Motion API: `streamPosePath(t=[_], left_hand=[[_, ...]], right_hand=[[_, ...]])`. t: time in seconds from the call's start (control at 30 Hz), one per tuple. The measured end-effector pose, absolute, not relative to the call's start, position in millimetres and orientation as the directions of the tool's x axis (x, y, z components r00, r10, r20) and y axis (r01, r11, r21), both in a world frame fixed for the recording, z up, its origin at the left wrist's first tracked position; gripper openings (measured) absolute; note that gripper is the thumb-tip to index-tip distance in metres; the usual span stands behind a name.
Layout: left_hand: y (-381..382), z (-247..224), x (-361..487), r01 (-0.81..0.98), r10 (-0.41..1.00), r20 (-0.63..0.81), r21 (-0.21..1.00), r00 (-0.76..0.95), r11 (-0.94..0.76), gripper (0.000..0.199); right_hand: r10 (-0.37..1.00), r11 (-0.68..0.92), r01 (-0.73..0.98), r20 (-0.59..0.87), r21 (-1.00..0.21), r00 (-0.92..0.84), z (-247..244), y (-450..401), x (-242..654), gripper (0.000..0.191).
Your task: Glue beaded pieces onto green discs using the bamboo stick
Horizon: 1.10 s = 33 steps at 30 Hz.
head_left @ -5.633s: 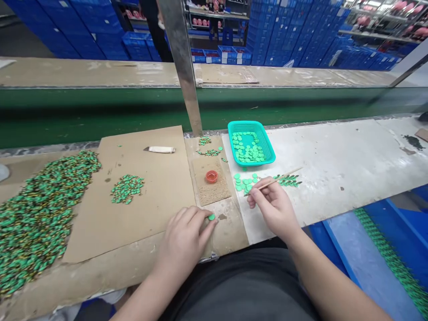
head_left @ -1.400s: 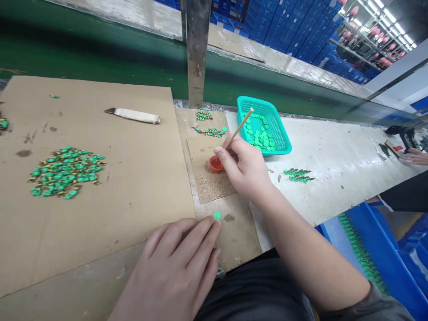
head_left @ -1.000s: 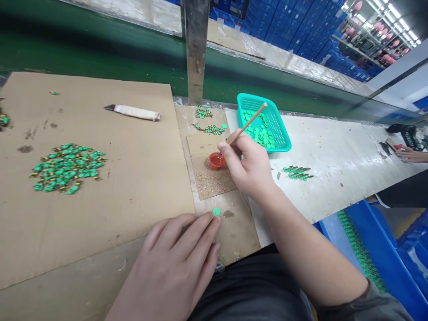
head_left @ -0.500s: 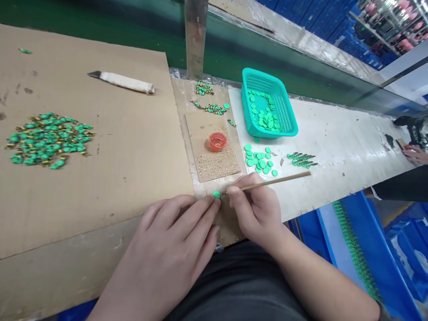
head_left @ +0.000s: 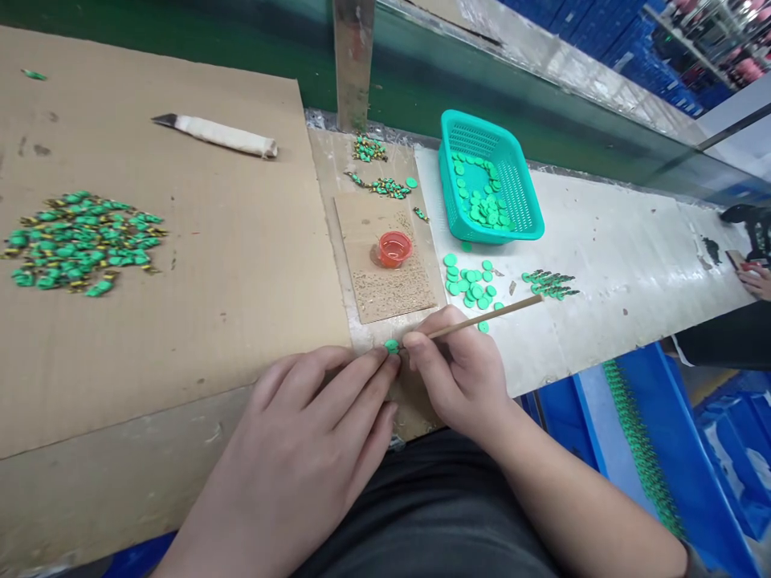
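While the left hand (head_left: 313, 425) lay palm down, its fingers extended and wrapped around nothing, its fingertips touched the near edge of a small green disc (head_left: 391, 345) at the front of the table (head_left: 602, 249). The right hand (head_left: 458, 369) gripped a wooden stick (head_left: 494, 317) between thumb and fingers, just to the right of that disc; whether the working tip met the disc was too small to tell. Little beyond those fingertips seemed to hold the disc, so a sideways push from the stick could have made it skid or turn, and easing the left fingers at the wrong moment could have let it slip away. With the two hands so near each other, a slip of the stick might have caught a fingertip. Just beyond them, the red cup (head_left: 395, 261) stood upright on a piece of cardboard (head_left: 361, 229), where a careless lift of the right hand could have knocked it over. The stick's far end reached out beside the loose green discs (head_left: 469, 275) in front of the teal basket (head_left: 527, 231), and a wide swing might have scattered them. The wrapped knife (head_left: 226, 135) lay well apart on the cardboard sheet (head_left: 253, 241), probably safe from any stray brush
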<state>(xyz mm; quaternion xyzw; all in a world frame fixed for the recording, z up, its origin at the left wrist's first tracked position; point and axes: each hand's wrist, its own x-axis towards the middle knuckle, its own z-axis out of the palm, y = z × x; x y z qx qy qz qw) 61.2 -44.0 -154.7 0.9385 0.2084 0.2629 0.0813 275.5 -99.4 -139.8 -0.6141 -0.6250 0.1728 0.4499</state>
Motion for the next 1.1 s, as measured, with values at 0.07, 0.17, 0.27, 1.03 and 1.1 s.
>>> streamPosePath(t=[0.07,0.17,0.27,1.03,1.1], left_hand=[[-44.0,-154.7,61.3,0.35,0.436,0.458,0.263,0.775,-0.899,0.034],[-44.5,-155.2,61.2,0.353,0.436,0.463,0.26,0.771,-0.899,0.035],[-45.1,-156.2,60.9,0.35,0.435,0.457,0.261,0.776,-0.899,0.034],[-41.9,-148.2,63.8,0.367,0.444,0.441,0.252,0.78,-0.895,0.032],[-40.9,-146.8,63.5,0.354,0.437,0.442,0.26,0.784,-0.898,0.033]], right_hand=[[0.923,0.189,0.614,0.352,-0.766,0.156,-139.8,-99.0,275.7,0.023],[0.921,0.2,0.618,0.361,-0.761,0.145,-140.0,-98.4,275.9,0.023],[0.923,0.197,0.616,0.357,-0.763,0.146,-140.2,-98.4,276.0,0.024],[0.921,0.265,0.584,0.381,-0.767,0.083,-145.5,-124.4,298.6,0.021],[0.918,0.32,0.65,0.394,-0.689,-0.035,-145.7,-116.7,297.2,0.019]])
